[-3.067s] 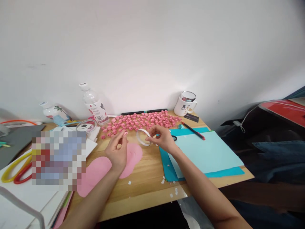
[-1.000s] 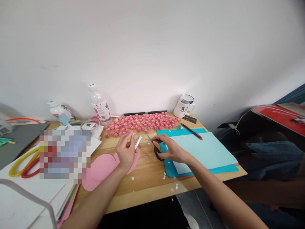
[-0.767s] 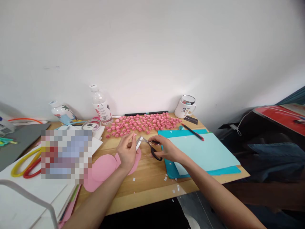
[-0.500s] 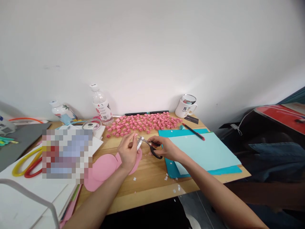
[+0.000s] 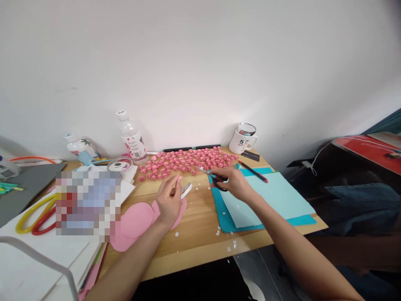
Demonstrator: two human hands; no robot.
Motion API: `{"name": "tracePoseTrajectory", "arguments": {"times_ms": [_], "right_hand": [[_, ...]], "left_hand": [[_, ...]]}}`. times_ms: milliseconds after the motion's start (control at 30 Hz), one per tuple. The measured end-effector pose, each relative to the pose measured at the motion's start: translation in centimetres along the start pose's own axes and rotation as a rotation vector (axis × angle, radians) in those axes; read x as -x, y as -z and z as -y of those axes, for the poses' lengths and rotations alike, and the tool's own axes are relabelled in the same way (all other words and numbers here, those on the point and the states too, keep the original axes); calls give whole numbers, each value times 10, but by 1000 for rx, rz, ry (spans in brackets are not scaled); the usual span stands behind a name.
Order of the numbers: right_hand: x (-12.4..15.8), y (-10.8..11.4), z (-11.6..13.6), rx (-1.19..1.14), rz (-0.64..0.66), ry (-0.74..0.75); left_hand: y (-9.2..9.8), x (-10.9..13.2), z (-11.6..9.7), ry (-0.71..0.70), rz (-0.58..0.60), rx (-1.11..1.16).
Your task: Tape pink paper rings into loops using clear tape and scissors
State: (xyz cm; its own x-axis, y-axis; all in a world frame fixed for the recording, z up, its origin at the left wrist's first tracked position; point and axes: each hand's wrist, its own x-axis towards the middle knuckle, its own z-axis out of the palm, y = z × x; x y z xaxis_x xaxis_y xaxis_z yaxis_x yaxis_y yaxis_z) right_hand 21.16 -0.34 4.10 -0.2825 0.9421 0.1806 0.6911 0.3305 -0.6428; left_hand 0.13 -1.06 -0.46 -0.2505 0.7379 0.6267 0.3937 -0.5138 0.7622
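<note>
My left hand (image 5: 168,201) is closed above the table, a small pink paper piece (image 5: 180,178) pinched at its fingertips. A roll of white tape (image 5: 187,190) sticks out from the same hand, below the thumb. My right hand (image 5: 237,182) grips black-handled scissors (image 5: 219,179), apart from the left hand and above the edge of the blue sheets. Their blades point left and look blurred, with a small whitish bit (image 5: 201,168) near the tips. Behind both hands lie many small pink paper rolls (image 5: 194,161). Pink paper circles (image 5: 136,221) lie under my left wrist.
Light blue paper (image 5: 272,198) rests on darker blue sheets (image 5: 225,221) at the right. White scraps (image 5: 218,230) dot the wooden table (image 5: 194,234). A bottle (image 5: 133,144), a mug (image 5: 242,141) and a pen (image 5: 255,172) stand or lie farther back. Papers (image 5: 34,259) fill the left.
My right hand has moved right and slightly up with the scissors, away from the tape. The left hand stays nearly in place, the tape roll showing more.
</note>
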Motion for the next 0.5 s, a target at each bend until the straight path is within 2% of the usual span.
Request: {"name": "tracePoseTrajectory", "arguments": {"times_ms": [67, 200, 267, 400, 500], "right_hand": [[1, 9, -11, 153, 9, -61], [8, 15, -29, 422, 228, -111], [10, 15, -31, 502, 320, -104], [6, 16, -23, 635, 419, -94], [-1, 13, -13, 689, 348, -136]], "left_hand": [[-1, 2, 0, -90, 40, -16], [-3, 8, 4, -269, 242, -47], [-4, 10, 6, -295, 314, -34], [-5, 10, 8, -177, 340, 29], [-7, 7, 6, -4, 348, 139]]}}
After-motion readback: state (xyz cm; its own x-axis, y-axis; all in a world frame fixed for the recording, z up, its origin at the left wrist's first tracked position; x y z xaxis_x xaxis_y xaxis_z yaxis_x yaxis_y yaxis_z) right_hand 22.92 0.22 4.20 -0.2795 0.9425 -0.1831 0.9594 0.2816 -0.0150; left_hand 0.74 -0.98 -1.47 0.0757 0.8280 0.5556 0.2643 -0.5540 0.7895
